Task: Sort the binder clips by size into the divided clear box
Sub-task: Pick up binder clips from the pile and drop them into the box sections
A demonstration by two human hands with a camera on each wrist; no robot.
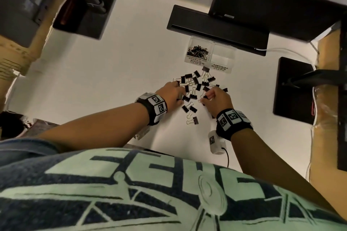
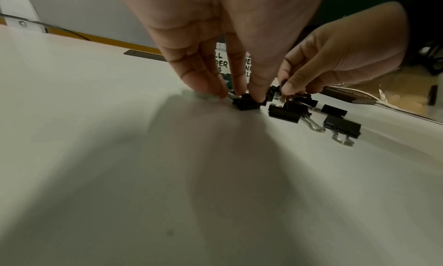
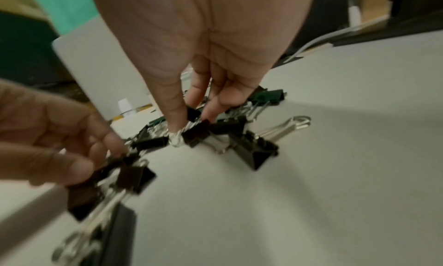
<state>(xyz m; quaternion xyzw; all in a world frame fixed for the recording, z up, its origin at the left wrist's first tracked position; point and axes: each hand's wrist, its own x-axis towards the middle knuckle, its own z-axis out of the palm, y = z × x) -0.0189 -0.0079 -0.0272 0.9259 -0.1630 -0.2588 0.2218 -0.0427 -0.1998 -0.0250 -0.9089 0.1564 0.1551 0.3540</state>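
Observation:
Several black binder clips (image 1: 196,88) lie scattered on the white table (image 1: 112,80), just in front of the divided clear box (image 1: 231,50). Its left compartment, labelled small, holds small clips (image 1: 197,51); the right compartment (image 1: 223,58), labelled medium, holds nothing. My left hand (image 1: 180,97) is at the pile's left side, thumb and fingers pinching a small black clip (image 2: 246,104) against the table. My right hand (image 1: 205,98) is at the pile's right side, and its thumb and fingers (image 3: 177,118) pinch another small clip (image 3: 196,132) by its wire handle.
A black monitor base (image 1: 216,28) sits right behind the box, with other black stands at the left (image 1: 84,11) and right (image 1: 293,88). A white cable (image 1: 293,51) runs along the right. A white device (image 1: 216,142) hangs under my right wrist near the table's front edge.

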